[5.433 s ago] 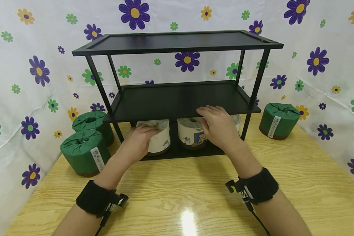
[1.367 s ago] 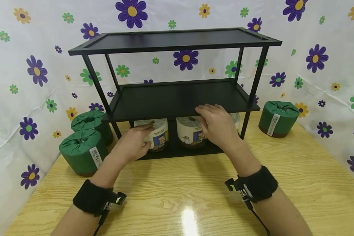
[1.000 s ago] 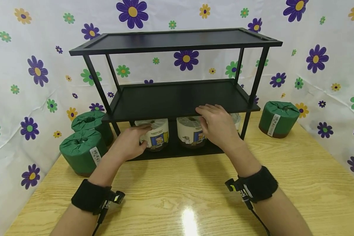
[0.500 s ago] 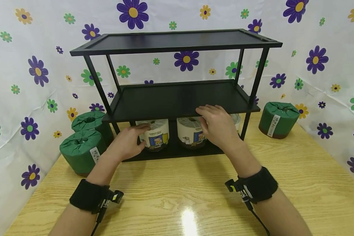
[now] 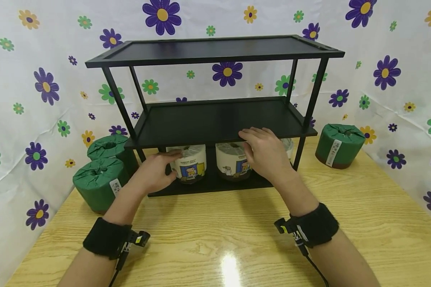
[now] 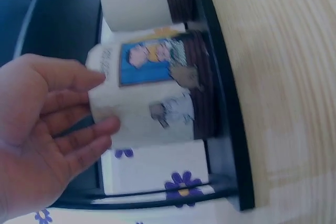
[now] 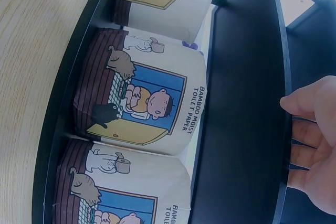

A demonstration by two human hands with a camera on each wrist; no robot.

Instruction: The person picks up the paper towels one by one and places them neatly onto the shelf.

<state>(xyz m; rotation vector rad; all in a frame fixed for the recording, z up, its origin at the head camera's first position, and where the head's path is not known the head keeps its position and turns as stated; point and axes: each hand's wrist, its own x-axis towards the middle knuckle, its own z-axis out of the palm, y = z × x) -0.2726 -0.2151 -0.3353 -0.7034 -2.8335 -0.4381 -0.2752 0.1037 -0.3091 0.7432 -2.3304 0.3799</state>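
Left roll [image 5: 191,163] stands upright under left hand [image 5: 154,171], its picture facing the person

The left roll, cream with a dark brown base, sits on end on the bottom shelf [image 5: 215,189] of a black rack [image 5: 215,50], so its core axis runs vertically. Its cartoon doorway and lettering face forward, right way up. The middle roll [image 5: 230,161] stands just beside it, likewise on end, its doorway turned somewhat toward the right. A right roll [image 7: 123,192] completes the row, mostly hidden in the head view.

The left roll lies directly ahead of the left hand, at its fingertips, and well to the left of the right hand [image 5: 267,153]. The left hand holds it lightly at its upper left, thumb against the printed side and bent fingers spaced apart from the thumb; how firmly, I cannot tell. The right hand grips the front edge of the middle shelf [image 5: 215,119], fingers laid over the top and thumb lower down, above the middle roll and the right roll.

Both forearms reach forward and inward over the wooden table [image 5: 201,239], backs of the hands uppermost.
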